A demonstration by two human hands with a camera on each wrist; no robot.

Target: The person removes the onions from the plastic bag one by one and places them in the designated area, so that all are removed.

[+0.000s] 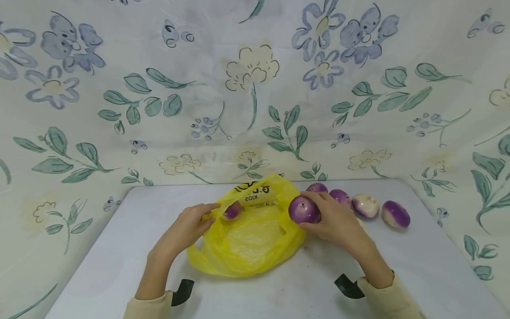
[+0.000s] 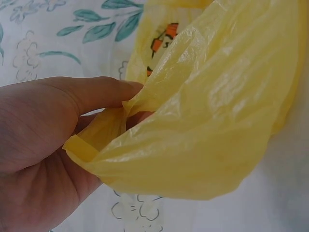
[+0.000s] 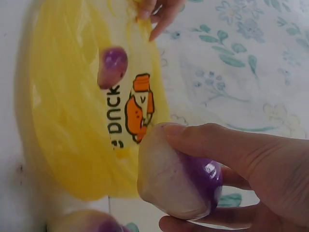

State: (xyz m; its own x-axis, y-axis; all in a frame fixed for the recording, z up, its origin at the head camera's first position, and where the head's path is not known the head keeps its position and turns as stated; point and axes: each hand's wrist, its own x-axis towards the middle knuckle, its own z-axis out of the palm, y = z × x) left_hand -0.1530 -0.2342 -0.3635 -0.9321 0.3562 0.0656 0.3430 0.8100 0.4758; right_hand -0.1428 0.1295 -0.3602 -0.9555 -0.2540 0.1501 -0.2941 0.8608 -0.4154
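A yellow plastic bag [image 1: 259, 261] with a printed cartoon duck lies with its mouth open in the head view. My left hand [image 1: 187, 228] pinches the bag's left rim between thumb and fingers, as the left wrist view also shows. Inside, near that rim, is one purple-and-white turnip [image 1: 232, 211]. At the bag's right rim my right hand [image 1: 338, 219] grips another turnip [image 1: 303, 210], fingers and thumb around its sides. From the right wrist view, this held turnip [image 3: 169, 174] shows a pale half and a purple half.
Several more turnips [image 1: 365, 205] lie on the white table [image 1: 131, 235] right of the bag, partly behind my right hand; one turnip [image 1: 396, 214] is farthest right. Behind the table hangs a flowered cloth [image 1: 247, 110].
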